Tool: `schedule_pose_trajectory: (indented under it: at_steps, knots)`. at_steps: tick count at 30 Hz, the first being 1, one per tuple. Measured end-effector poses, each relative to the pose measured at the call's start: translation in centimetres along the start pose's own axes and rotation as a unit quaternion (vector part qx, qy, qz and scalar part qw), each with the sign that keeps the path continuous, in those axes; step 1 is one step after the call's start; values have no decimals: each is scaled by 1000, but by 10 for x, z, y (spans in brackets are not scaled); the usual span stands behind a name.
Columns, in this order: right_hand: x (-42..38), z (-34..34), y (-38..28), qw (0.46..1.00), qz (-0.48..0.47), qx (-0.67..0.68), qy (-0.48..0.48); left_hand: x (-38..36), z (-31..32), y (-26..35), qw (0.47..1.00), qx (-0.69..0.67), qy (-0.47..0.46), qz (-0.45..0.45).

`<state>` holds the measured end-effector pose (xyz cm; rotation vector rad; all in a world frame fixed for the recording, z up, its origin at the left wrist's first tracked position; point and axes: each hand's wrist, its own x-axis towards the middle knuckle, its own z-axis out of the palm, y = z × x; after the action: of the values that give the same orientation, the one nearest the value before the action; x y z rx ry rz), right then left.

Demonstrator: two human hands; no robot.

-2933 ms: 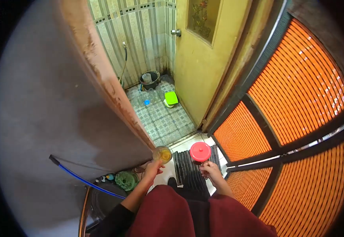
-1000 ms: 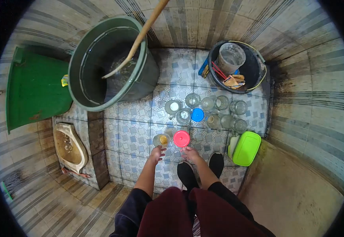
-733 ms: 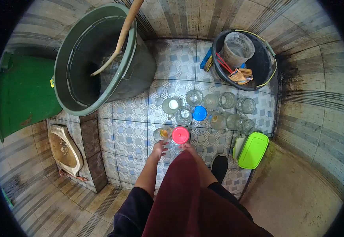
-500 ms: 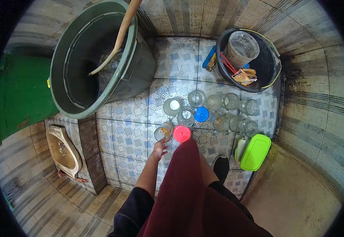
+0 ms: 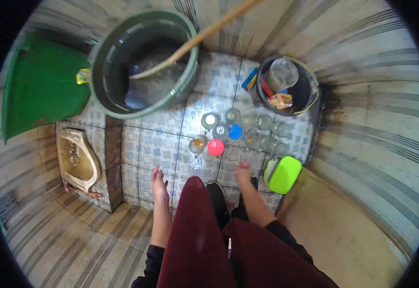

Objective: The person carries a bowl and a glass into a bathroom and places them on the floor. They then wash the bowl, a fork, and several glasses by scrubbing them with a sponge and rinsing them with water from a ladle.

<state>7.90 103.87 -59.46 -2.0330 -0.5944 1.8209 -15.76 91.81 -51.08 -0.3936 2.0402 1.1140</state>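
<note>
My left hand (image 5: 159, 182) is empty above the tiled floor, fingers apart, left of my maroon-covered knee. My right hand (image 5: 242, 173) hovers on the other side, slightly blurred, its fingers loosely bent with nothing visible in them. Ahead of the hands a glass mug (image 5: 197, 144) with something orange in it stands beside a pink lid (image 5: 215, 148). Behind these are a glass with a white top (image 5: 210, 120), a clear glass mug (image 5: 220, 131) and a blue lid (image 5: 235, 131). Several more glass mugs (image 5: 268, 143) stand grouped to the right.
A large green tub (image 5: 190, 91) of water holds a long wooden handle (image 5: 209, 31). At the back right is a black bucket (image 5: 300, 111) containing a clear container (image 5: 283, 74). A lime-green lid (image 5: 285, 175) leans near the right ledge. A squat toilet (image 5: 93, 168) is at left.
My left hand has let go of the mug with the orange contents and drawn back to the left. My right hand has come into view. The camera view has shifted.
</note>
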Motion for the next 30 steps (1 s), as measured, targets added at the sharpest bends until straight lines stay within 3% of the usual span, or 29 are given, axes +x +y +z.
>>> schedule_pose_trajectory:
  at_steps: [1, 3, 5, 6, 7, 10, 13, 16, 22, 26, 30]
  knots:
    - [-22, -19, -40, 999, 19, 19, -42, -26, -13, 23, 997, -72, 1, -16]
    - [-64, -60, -119, 993, -52, -55, -91, -74, -40, 73, 988, -155, -10, -16]
    - [-101, -103, -192, 944, -259, -152, -135, -119, -71, 125, 968, -244, -61, 15]
    - [-139, -114, -244, 918, -303, -226, -118, -144, -85, 157, 962, -258, -70, 55]
    - [-181, -115, -290, 899, -370, -209, -109, -169, -100, 188, 954, -271, -86, 95]
    - [-313, -105, -406, 846, -458, -234, -140, -252, -146, 269, 928, -309, -115, 172]
    - [-434, -65, -460, 809, -526, -174, -198, -316, -190, 315, 892, -329, -203, 236]
    - [-519, -28, -461, 773, -537, -160, -297, -373, -229, 335, 846, -364, -268, 281]
    - [-574, 54, -402, 694, -429, -220, -535, -451, -294, 300, 839, -404, -200, 305]
    - [-598, 88, -341, 560, -357, -342, -665, -476, -305, 238, 868, -424, -63, 252]
    - [-595, 92, -281, 391, -310, -481, -721, -507, -288, 162, 876, -452, 14, 171]
